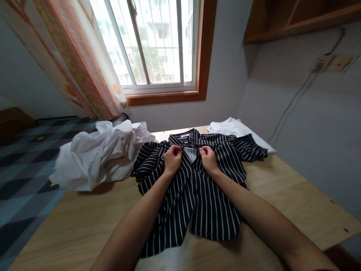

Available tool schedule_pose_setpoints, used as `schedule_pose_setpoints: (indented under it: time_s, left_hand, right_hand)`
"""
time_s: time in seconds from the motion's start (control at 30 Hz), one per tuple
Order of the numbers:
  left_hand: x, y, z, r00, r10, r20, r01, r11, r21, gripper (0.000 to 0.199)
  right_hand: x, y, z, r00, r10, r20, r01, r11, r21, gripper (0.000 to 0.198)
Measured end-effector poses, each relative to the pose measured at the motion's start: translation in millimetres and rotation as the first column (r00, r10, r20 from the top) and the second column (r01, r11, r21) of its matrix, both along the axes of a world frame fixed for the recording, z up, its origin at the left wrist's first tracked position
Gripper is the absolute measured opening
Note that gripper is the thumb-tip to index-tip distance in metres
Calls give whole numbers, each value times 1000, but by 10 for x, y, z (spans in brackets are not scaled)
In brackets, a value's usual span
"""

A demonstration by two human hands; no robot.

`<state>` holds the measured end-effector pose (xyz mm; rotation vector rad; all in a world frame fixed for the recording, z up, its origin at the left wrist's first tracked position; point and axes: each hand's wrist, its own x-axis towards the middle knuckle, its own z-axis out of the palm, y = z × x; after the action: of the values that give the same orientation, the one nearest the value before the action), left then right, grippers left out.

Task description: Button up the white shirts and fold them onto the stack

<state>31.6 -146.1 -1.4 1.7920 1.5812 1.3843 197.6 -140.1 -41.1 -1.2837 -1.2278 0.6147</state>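
A black short-sleeved shirt (217, 210) with thin white stripes lies front up, its collar toward the window. My left hand (173, 160) pinches one front edge of it just below the collar. Opposite, my right hand (208, 158) grips the other front edge the same way. Between the two hands the neck gapes in a V, and the paler inside of the cloth shows. Lower down the two front panels meet, then part again at the hem. Both sleeves spread outward, the left one bunched.
A heap of crumpled white cloth (98, 158) sits on the left of the wooden table (296, 188). Flat white clothing (234, 126) lies at the back right corner. Beyond are a window (158, 49), a curtain (84, 56), a checked bed cover (25, 180) and a wall cable (293, 99).
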Motion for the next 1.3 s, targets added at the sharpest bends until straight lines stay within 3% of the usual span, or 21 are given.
schedule_pose_setpoints:
  time_s: [0.07,0.2,0.3,0.43,0.5,0.6,0.77,0.87,1.07,1.3]
  left_hand:
    - [-85,59,-13,996,50,-72,-52,998,-32,7]
    - [-115,28,71,945,-83,-318,65,996,-65,13]
    - [-6,-157,241,874,-150,-463,139,989,-57,13]
    - [144,-443,339,786,-304,-538,236,952,-193,13]
    - [169,-521,291,808,-314,-498,245,948,-201,8]
    - [139,-536,183,895,-328,-304,276,940,-201,6]
    - [47,-464,88,939,-338,57,341,905,-254,5]
    - [30,-453,71,918,-353,180,391,879,-273,10]
    - [29,-467,42,897,-382,221,432,862,-264,14]
    - [47,-475,68,910,-404,94,415,887,-202,8]
  right_hand:
    - [33,51,-44,998,-55,-13,55,998,2,26]
    - [52,83,-73,1000,2,-26,-4,999,-51,27]
    - [27,60,-29,999,17,-40,-20,997,-76,27]
    - [-20,18,106,996,20,-87,-22,1000,-19,24]
    - [-33,-25,197,993,63,-97,-61,998,25,20]
    - [-22,-173,346,984,174,-44,-170,983,73,16]
    - [39,-616,526,928,107,357,-187,963,197,12]
    - [44,-804,515,869,124,479,-230,958,171,9]
    - [20,-804,355,905,220,365,-235,972,-2,6]
    - [3,-803,291,914,183,363,-191,982,-14,8]
